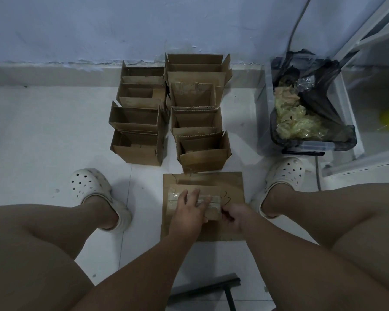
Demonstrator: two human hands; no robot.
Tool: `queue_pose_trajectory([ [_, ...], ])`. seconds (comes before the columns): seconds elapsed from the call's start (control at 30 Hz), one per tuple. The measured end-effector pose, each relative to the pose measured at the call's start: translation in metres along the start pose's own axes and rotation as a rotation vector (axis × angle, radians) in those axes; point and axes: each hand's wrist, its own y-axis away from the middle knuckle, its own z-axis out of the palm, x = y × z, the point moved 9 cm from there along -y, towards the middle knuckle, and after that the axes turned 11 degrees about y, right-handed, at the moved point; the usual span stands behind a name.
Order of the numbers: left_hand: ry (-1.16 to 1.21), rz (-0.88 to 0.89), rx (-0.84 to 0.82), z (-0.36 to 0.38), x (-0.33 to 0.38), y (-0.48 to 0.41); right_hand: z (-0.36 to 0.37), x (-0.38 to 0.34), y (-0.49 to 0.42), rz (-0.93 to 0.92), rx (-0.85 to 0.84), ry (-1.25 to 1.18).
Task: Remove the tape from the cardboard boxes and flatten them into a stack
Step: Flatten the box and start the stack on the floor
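Left hand (190, 208) spread flat on small taped box (194, 202), right hand (235, 217) pinching tape end (220, 206) (beside box's right edge): risk, tape snaps or strips cardboard if jerked.

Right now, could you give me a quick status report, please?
Left hand flat on small box. Right hand pinching tape end. Nothing in the way.

A pale tiled floor (43, 135) is carrying everything. Open cardboard boxes (169, 111) are standing on it in two rows running out from the wall. Nearer the person, a flattened sheet of cardboard (231, 182) is lying flat on the tiles. To the right, a clear plastic bin (310, 144) lined with a black bag is sitting on the floor, and two white clogs (92, 185) are resting either side.
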Motion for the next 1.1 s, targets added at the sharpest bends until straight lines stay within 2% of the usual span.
queue_pose_trajectory([
  [0.57, 0.005, -0.015, -0.038, 0.002, 0.0, 0.001, 0.008, 0.012, -0.009, -0.034, 0.001, -0.003],
  [1.1, -0.018, -0.011, -0.04, 0.002, 0.002, 0.002, 0.002, 0.015, -0.012, 0.01, -0.003, -0.028],
])
